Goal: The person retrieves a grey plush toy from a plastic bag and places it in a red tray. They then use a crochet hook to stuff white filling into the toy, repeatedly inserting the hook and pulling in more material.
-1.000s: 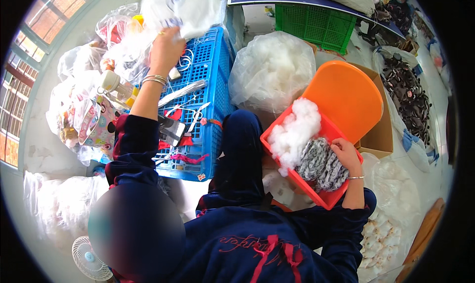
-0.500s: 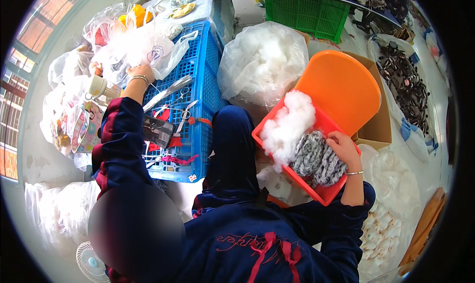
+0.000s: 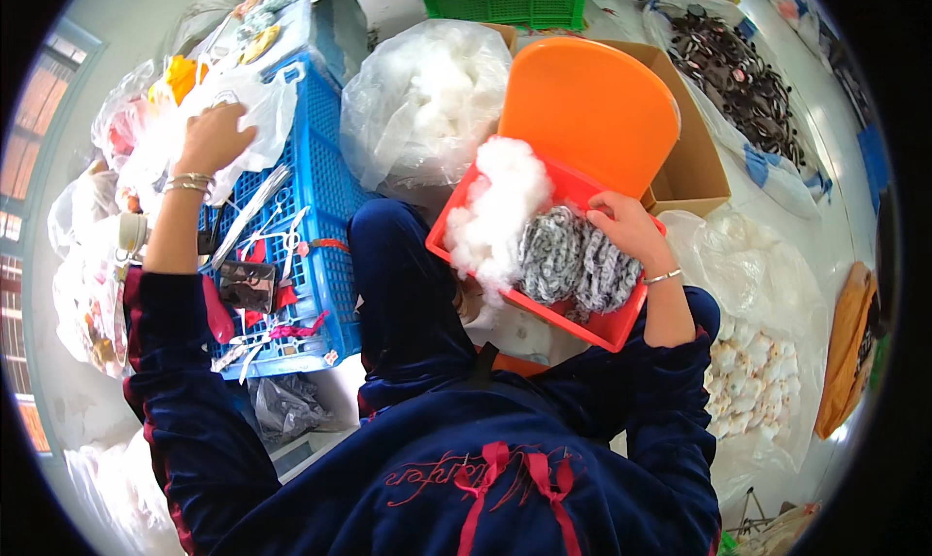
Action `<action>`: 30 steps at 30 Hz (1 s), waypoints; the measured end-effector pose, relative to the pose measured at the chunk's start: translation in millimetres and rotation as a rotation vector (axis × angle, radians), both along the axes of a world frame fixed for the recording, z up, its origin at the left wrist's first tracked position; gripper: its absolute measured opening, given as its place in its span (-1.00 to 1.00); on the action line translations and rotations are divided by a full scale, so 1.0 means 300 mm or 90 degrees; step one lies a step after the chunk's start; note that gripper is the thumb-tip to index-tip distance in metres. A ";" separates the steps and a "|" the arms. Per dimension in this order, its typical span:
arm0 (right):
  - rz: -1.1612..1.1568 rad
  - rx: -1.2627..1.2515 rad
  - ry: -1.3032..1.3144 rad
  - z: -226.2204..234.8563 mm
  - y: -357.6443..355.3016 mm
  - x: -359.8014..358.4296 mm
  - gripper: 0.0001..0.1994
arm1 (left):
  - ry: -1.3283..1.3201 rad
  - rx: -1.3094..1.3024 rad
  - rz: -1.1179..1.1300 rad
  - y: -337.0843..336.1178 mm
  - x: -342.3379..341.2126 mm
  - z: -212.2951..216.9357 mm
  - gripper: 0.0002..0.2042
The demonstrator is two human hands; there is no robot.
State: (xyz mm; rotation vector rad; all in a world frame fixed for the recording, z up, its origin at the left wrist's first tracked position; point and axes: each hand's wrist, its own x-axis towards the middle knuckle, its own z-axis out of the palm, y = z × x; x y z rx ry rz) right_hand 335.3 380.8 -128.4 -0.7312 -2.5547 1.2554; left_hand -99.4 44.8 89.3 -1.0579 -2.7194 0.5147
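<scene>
Here, my left hand [image 3: 212,138] lies flat, fingers spread, on a crinkled clear plastic bag [image 3: 254,109] atop the blue slatted plastic crate [image 3: 320,216]. My right hand [image 3: 626,228] curls over a grey-and-white knitted bundle [image 3: 573,260] in the red plastic tray [image 3: 582,325] on my lap (white stuffing fluff [image 3: 500,211] lies beside it). I judge I'm fetching a bag; lifting it calls for a pinch.

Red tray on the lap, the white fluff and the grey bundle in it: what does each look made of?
Red tray: looks like moulded plastic, smooth with a slight sheen. White fluff: loose fibre stuffing, probably polyester or cotton, wispy and matte. Grey bundle under the right hand: seems knitted or crocheted yarn, with ribbed loops visible.
</scene>
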 end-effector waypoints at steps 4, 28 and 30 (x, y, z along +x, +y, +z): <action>-0.029 -0.033 0.027 0.041 -0.012 -0.007 -0.79 | -0.363 0.197 -0.335 0.220 0.325 -0.159 -0.70; 0.249 0.222 -0.249 -0.020 -0.127 -0.013 -0.78 | -0.290 0.033 -0.511 0.490 0.716 -0.747 -0.58; 0.230 0.208 -0.201 -0.026 -0.118 -0.006 -0.79 | -0.281 0.205 -0.582 0.515 0.759 -0.651 -0.65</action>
